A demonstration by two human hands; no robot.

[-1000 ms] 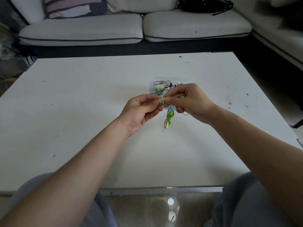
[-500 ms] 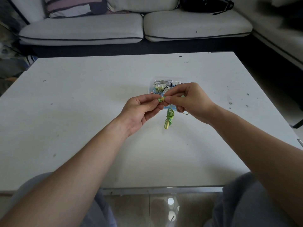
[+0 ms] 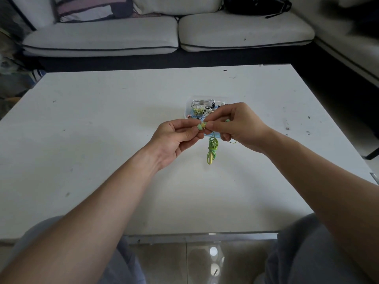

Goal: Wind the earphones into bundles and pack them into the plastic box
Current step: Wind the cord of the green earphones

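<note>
We see the left hand (image 3: pixel 174 138) and the right hand (image 3: pixel 240 128), both bare, on long bare arms (image 3: pixel 102 201). Lower down we see plain grey trousers (image 3: pixel 303 255) covering both knees, one at each side.

Hardly any change, left hand (image 3: pixel 174 138) and right hand (image 3: pixel 240 124) moved a tiny bit, green earphone bundle (image 3: pixel 212 149) hangs slightly lower.

Small clear plastic box (image 3: pixel 189 105): near part hidden behind right hand (image 3: pixel 239 125). Wound earphone bundles (image 3: pixel 200 109) inside are too small and tangled to count. Pale green earbud (image 3: pixel 202 126): mostly covered by the pinching fingertips of right hand and left hand (image 3: pixel 174 138). Thin green cord (image 3: pixel 212 145) disappears under right fingers. Black bag (image 3: pixel 256 5) cut by top edge.
</note>
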